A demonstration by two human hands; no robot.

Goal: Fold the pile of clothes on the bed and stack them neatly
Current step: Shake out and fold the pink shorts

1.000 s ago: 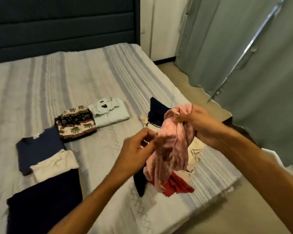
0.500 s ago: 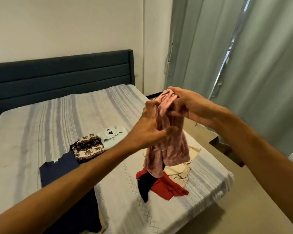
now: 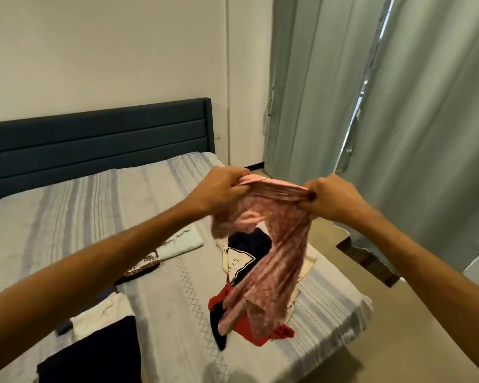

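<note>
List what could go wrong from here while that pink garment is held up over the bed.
1. The pink garment is bunched and twisted between the left hand and right hand, so it may fold unevenly unless it is shaken flat.
2. Its hanging end dangles over the unfolded pile and could snag or drag the red piece.
3. The pile sits near the bed's corner; a tug might pull clothes onto the floor.

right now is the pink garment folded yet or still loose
Still loose. The pink garment hangs bunched and twisted between the left hand and right hand, held up over the unfolded pile.
</note>
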